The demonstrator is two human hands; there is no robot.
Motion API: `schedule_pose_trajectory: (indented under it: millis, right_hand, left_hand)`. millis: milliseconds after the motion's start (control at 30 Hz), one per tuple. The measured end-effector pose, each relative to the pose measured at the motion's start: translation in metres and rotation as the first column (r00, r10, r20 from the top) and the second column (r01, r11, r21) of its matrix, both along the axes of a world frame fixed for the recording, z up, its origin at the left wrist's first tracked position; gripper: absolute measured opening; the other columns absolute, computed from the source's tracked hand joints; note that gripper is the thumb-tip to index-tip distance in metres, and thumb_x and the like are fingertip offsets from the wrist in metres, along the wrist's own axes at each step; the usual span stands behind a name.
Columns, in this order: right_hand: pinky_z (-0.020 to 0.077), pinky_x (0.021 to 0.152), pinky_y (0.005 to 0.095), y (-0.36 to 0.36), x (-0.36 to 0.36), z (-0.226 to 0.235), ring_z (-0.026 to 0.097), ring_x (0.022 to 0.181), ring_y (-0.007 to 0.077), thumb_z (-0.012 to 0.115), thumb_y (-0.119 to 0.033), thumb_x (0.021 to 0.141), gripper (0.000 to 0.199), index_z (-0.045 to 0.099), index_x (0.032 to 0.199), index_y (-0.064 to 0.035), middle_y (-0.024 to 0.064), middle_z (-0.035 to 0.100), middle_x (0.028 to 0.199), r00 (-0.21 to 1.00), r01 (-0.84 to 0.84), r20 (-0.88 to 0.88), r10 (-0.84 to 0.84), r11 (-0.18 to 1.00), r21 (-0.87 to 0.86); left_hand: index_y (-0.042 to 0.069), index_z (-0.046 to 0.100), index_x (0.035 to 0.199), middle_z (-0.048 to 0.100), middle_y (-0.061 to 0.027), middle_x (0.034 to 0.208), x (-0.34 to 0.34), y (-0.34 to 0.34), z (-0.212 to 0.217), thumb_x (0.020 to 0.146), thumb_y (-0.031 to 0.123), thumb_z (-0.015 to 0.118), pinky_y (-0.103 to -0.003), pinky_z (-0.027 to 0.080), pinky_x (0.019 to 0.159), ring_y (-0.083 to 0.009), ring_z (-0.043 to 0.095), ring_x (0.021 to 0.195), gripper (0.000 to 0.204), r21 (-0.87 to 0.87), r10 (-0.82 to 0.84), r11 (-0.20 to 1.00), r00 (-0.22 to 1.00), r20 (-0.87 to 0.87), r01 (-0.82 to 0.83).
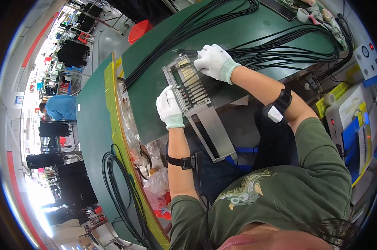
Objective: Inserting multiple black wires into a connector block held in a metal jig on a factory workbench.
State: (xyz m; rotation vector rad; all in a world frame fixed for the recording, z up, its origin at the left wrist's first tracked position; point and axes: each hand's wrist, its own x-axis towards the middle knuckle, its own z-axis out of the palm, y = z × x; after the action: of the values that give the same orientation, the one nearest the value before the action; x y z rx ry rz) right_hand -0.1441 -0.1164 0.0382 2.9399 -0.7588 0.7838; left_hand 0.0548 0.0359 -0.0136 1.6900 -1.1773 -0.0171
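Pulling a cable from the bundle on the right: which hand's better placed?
Right, probably. The right hand is right beside that black cable bundle; the left hand is at the left side of the metal fixture, which lies between.

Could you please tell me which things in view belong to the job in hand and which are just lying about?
Apparently in the job: metal frame, at the left hand; black cables, beside the right hand.
Apparently lying about: white roll; plastic bags; red stool.
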Motion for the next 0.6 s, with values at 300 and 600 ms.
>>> schedule_pose_trajectory:
  millis: [300,600]
  right_hand:
    - [0.0446,0.078,0.0368,-0.002,0.004,-0.008,0.058,0.091,0.0209,0.071,-0.018,0.074,0.010,0.062,0.078,-0.0202,-0.0017,0.061,0.087,0.998,0.017,0.057,-0.013,0.997,-0.074]
    - [0.0455,0.077,0.0369,0.000,0.015,-0.015,0.058,0.089,0.0220,0.071,-0.018,0.073,0.011,0.061,0.075,-0.0189,-0.0009,0.061,0.086,0.995,0.047,0.095,-0.039,0.995,-0.086]
  left_hand:
    - [0.006,0.071,0.105,0.070,-0.0110,0.099,-0.002,0.001,0.004,0.097,0.019,0.054,-0.036,0.047,0.089,-0.0256,0.062,0.094,0.023,0.032,-0.010,0.999,1.000,0.003,0.010]
    - [0.018,0.070,0.118,0.062,-0.0113,0.127,-0.017,-0.007,0.009,0.091,0.029,0.064,-0.044,0.041,0.100,-0.0311,0.053,0.116,0.029,0.070,-0.034,0.997,0.927,0.375,0.008]
